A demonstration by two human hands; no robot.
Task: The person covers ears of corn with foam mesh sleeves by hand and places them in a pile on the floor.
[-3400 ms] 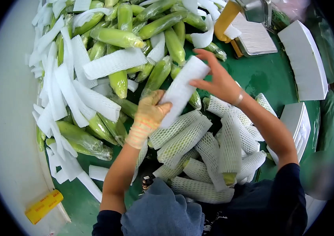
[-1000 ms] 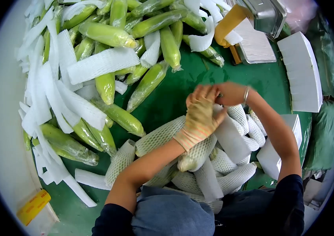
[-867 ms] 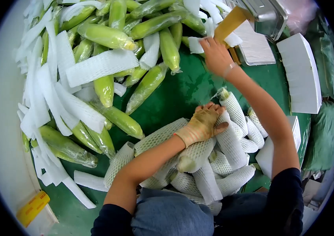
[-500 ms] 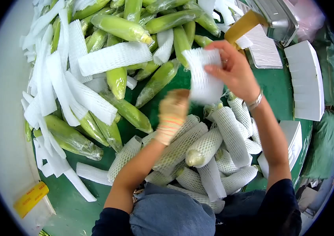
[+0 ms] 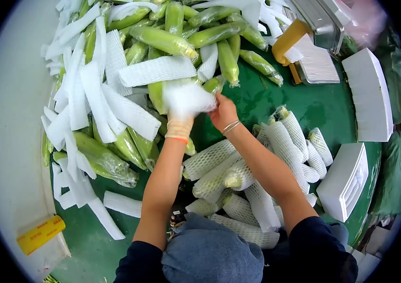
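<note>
A white foam net sleeve (image 5: 188, 96), blurred by motion, is stretched between my two hands. My right hand (image 5: 224, 113), with bracelets at the wrist, pinches its right edge. The sleeve covers the fingers of my gloved left hand (image 5: 180, 119), so its grip is hidden. Just behind are film-wrapped long green vegetables (image 5: 162, 41) resembling ears of corn in their husks. Loose foam sleeves (image 5: 158, 70) lie across that pile. Below my right forearm rest several vegetables in foam net sleeves (image 5: 287, 146).
A white foam box (image 5: 344, 181) stands at the right, near a tall white block (image 5: 369, 94). At the back right is a metal device (image 5: 320, 21) beside a yellow roll (image 5: 290, 41). Another yellow roll (image 5: 41, 235) lies by the left wall. The table (image 5: 257, 101) is green.
The foam sleeve has moved left, and my right hand has come left and down with it. My left hand has shifted left, its fingers now behind or inside the sleeve. The view has shifted slightly.
</note>
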